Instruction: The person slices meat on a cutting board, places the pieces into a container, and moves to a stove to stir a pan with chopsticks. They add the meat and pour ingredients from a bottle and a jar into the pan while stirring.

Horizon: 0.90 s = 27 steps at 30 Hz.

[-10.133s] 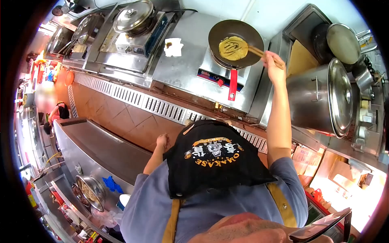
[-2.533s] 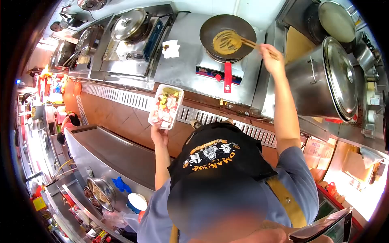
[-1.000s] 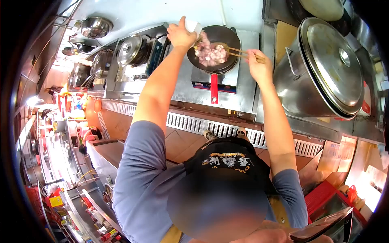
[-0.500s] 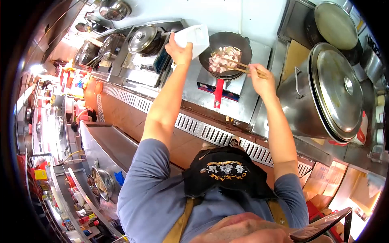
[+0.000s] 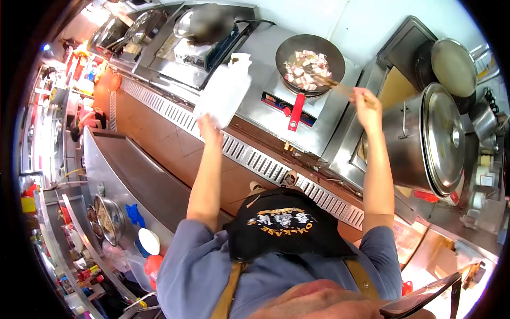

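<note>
My left hand [image 5: 209,129], smeared by motion, grips the near end of a white plastic container [image 5: 226,95] left of the stove. My right hand [image 5: 367,106] is closed around wooden chopsticks [image 5: 337,84], which slant into the pan. The dark frying pan [image 5: 337,61] has a red handle [image 5: 296,112] pointing toward me and rests on a portable stove [image 5: 276,105]. Pale pink and white chunks of meat [image 5: 308,68] lie in it, the chopstick tips at their right side. What the container holds, if anything, I cannot make out.
A large lidded steel stockpot [image 5: 422,141] stands to the right. Behind it leans a round pan [image 5: 454,69]. Left of the pan is another burner [image 5: 194,53] with a lidded pot [image 5: 207,24]. A floor grate [image 5: 255,161] runs along the counter.
My left hand has come down and left, toward me, bringing the white container away from the pan. My right hand stays on the chopsticks at the meat. The view has shifted a little.
</note>
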Available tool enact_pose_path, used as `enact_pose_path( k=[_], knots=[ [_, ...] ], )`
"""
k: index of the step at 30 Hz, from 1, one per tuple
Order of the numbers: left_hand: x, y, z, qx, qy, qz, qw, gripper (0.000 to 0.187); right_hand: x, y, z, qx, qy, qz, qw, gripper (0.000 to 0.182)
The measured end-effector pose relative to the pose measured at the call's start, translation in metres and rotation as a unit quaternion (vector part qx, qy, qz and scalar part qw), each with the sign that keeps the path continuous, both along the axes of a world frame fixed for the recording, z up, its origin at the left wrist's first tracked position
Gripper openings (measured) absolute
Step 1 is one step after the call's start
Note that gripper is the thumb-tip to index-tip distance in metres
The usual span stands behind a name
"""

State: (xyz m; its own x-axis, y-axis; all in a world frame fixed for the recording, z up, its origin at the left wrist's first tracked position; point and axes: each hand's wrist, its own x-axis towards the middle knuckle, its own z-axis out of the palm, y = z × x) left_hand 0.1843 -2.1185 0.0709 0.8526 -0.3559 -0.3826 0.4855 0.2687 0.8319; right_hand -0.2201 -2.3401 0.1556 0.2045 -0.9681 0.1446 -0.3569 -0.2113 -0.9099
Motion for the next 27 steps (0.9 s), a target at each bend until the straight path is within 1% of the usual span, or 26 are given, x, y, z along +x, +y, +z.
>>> enact_pose_path(
  k=[1, 2, 3, 4, 5, 6, 7, 8, 9, 10, 11, 13, 14, 15, 16, 17, 18, 19, 20, 21, 22, 23, 24, 25, 27],
  knots=[
    [0.014, 0.041, -0.026, -0.012, -0.007, 0.008, 1.0, 0.024, 0.003, -0.012, 0.001, -0.009, 0.028, -0.017, 0.999, 0.024],
    [0.024, 0.081, -0.038, -0.03, -0.012, 0.014, 0.999, 0.018, 0.017, -0.021, -0.005, -0.034, 0.016, -0.013, 0.999, 0.023],
    [0.036, 0.124, -0.054, -0.02, 0.01, 0.054, 0.998, 0.016, 0.034, -0.026, -0.012, -0.063, 0.002, -0.011, 0.998, 0.022],
    [0.05, 0.17, -0.07, -0.033, 0.019, 0.067, 0.997, 0.022, 0.05, -0.023, -0.012, -0.045, -0.01, 0.016, 0.999, 0.022],
    [0.053, 0.215, -0.068, -0.023, 0.022, 0.089, 0.996, 0.03, 0.062, -0.019, -0.01, -0.027, -0.022, 0.042, 0.999, 0.022],
    [0.055, 0.258, -0.065, -0.002, 0.02, 0.132, 0.991, 0.036, 0.065, -0.018, -0.005, -0.011, -0.021, 0.056, 0.998, 0.021],
    [0.063, 0.309, -0.072, 0.022, 0.012, 0.162, 0.987, 0.037, 0.065, -0.002, 0.023, -0.016, -0.037, 0.052, 0.998, 0.021],
    [0.058, 0.35, -0.058, 0.081, 0.013, 0.227, 0.97, 0.039, 0.06, 0.015, 0.051, -0.005, -0.037, 0.036, 0.999, 0.021],
    [0.055, 0.395, -0.055, 0.143, 0.024, 0.269, 0.952, 0.041, 0.054, 0.026, 0.071, 0.003, -0.037, 0.021, 0.999, 0.021],
    [0.046, 0.429, -0.047, 0.132, 0.011, 0.322, 0.938, 0.043, 0.045, 0.033, 0.08, 0.006, -0.007, 0.043, 0.999, 0.024],
    [0.04, 0.47, -0.049, 0.117, -0.002, 0.339, 0.933, 0.047, 0.044, 0.033, 0.077, 0.002, 0.0, 0.043, 0.999, 0.024],
    [0.022, 0.56, -0.072, 0.168, -0.005, 0.386, 0.907, 0.049, 0.045, 0.031, 0.054, 0.019, 0.068, 0.084, 0.994, 0.022],
    [0.016, 0.596, -0.083, 0.183, 0.011, 0.439, 0.879, 0.048, 0.047, 0.024, 0.049, -0.014, 0.13, 0.056, 0.99, 0.02],
    [0.007, 0.629, -0.098, 0.196, 0.027, 0.492, 0.848, 0.048, 0.053, 0.018, 0.039, -0.019, 0.132, 0.054, 0.99, 0.02],
    [-0.013, 0.667, -0.115, 0.371, -0.016, 0.414, 0.831, 0.046, 0.06, 0.01, 0.025, -0.046, 0.086, 0.026, 0.995, 0.02],
    [-0.028, 0.69, -0.125, 0.534, -0.06, 0.317, 0.782, 0.045, 0.064, 0.002, 0.007, -0.07, 0.042, -0.001, 0.997, 0.019],
    [-0.037, 0.687, -0.123, 0.434, -0.009, 0.422, 0.796, 0.042, 0.076, 0.001, -0.016, -0.125, 0.026, 0.021, 0.992, 0.018],
    [-0.049, 0.68, -0.116, 0.325, 0.04, 0.516, 0.791, 0.039, 0.089, 0.005, -0.034, -0.121, 0.047, 0.015, 0.991, 0.017],
    [-0.067, 0.674, -0.099, 0.557, 0.05, 0.361, 0.746, 0.036, 0.094, 0.012, -0.037, -0.092, 0.016, 0.009, 0.996, 0.018],
    [-0.074, 0.66, -0.074, 0.745, 0.053, 0.179, 0.64, 0.033, 0.096, 0.018, -0.038, -0.063, -0.016, 0.002, 0.998, 0.019],
    [-0.079, 0.665, -0.072, 0.79, 0.034, 0.121, 0.6, 0.033, 0.092, 0.033, -0.015, -0.039, -0.025, -0.034, 0.998, 0.02],
    [-0.083, 0.67, -0.074, 0.781, 0.03, 0.124, 0.612, 0.033, 0.087, 0.052, 0.011, -0.015, -0.035, -0.067, 0.997, 0.022],
    [-0.087, 0.674, -0.075, 0.769, 0.032, 0.134, 0.624, 0.033, 0.072, 0.056, 0.012, -0.014, -0.055, -0.11, 0.992, 0.024],
    [-0.088, 0.677, -0.078, 0.762, 0.032, 0.138, 0.632, 0.033, 0.059, 0.059, 0.012, -0.015, -0.083, -0.152, 0.985, 0.02],
    [-0.086, 0.681, -0.083, 0.759, 0.026, 0.139, 0.636, 0.033, 0.051, 0.063, -0.009, 0.006, -0.112, -0.199, 0.974, 0.021]
  ],
)
